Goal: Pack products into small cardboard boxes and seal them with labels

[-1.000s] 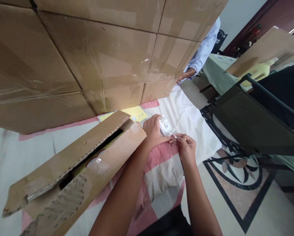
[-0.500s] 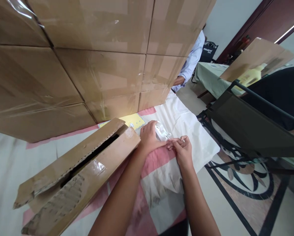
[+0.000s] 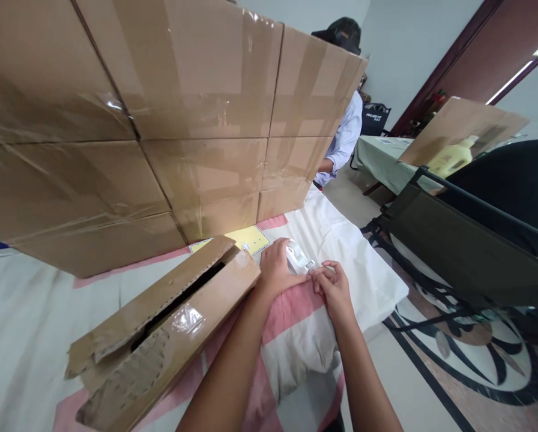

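My left hand point(image 3: 277, 264) is closed around a small white plastic piece point(image 3: 298, 258), rounded, with a small square loop at its near right end; its exact kind is not clear. At that loop, my right hand point(image 3: 332, 283) has thumb and fingertips pinched together, and whatever is between them is too small to make out. Both hands rest low over the pink and white cloth point(image 3: 296, 306). Left of my left forearm lies a long brown cardboard box point(image 3: 170, 324), its top slit gaping and its near end torn.
Taped cardboard boxes point(image 3: 206, 168) form a wall behind the hands. A yellow patterned sheet point(image 3: 255, 238) lies at their foot. Beyond them is a person in a light blue sleeve point(image 3: 347, 135) and dark cap. A folding chair point(image 3: 467, 240) stands at right, near a cloth-covered table point(image 3: 381, 159).
The view has tilted up a little, so the boxes and hands appear lower and the person's cap shows. Both hands keep nearly the same pose at the white plastic piece.
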`<state>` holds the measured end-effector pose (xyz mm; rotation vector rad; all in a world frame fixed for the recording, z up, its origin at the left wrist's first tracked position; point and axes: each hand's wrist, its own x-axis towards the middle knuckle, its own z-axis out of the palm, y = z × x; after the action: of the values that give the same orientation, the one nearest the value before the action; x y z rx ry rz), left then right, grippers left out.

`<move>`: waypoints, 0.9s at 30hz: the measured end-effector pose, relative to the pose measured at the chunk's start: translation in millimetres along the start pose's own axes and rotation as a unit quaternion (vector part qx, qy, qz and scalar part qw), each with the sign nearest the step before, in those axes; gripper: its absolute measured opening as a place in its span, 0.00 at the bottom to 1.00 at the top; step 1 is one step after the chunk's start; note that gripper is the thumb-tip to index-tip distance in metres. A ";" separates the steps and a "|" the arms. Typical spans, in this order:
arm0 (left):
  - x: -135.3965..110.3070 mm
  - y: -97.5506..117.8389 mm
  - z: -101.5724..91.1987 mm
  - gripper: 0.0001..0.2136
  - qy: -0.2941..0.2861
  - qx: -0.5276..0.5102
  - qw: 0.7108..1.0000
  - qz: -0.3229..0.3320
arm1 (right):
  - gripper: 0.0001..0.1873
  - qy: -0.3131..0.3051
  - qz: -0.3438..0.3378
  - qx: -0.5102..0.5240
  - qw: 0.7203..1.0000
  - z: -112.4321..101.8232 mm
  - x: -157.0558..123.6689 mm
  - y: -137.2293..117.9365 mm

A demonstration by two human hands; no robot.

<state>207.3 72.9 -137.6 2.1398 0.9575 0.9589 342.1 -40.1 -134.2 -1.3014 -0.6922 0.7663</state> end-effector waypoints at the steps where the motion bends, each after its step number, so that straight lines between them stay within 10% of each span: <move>1: -0.1 0.1 0.0 0.47 0.002 -0.001 1.000 0.001 | 0.23 0.003 0.000 -0.002 1.000 0.3 0.3 0.3; 27: -2.2 1.2 -1.8 0.39 0.009 -0.031 0.999 0.001 | 0.19 -0.055 -0.038 -0.070 0.995 5.1 2.3 2.1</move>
<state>205.3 70.8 -136.5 2.0836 0.9228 0.9970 339.1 -35.1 -135.5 -1.3591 -0.8918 0.7422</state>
